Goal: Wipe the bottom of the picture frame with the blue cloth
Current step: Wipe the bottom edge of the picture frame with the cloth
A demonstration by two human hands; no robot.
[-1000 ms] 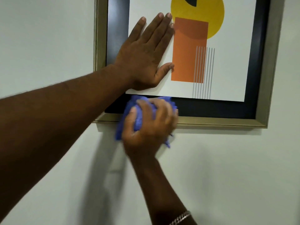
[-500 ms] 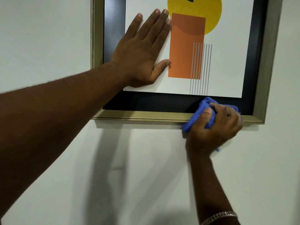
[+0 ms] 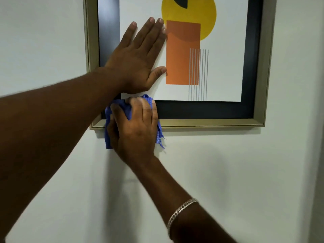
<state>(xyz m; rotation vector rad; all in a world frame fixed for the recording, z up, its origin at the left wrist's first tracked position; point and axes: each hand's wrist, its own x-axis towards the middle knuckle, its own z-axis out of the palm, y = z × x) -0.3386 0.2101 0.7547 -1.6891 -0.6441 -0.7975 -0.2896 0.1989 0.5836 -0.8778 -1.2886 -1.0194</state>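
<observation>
A picture frame (image 3: 210, 123) with a gold-coloured edge hangs on a pale wall (image 3: 228, 172). Inside it there is a dark border and a white print with a yellow circle (image 3: 201, 13), an orange rectangle (image 3: 180, 55) and thin grey lines (image 3: 199, 74). The left hand (image 3: 138, 57) lies flat and open on the print, with the fingers spread, beside the orange rectangle. The right hand (image 3: 135, 127) is closed around a bunched blue cloth (image 3: 127, 109) and presses it on the bottom rail of the frame, near the lower left corner. Parts of the cloth show above, left and right of this hand. A silver bracelet (image 3: 180, 213) is on the right wrist.
</observation>
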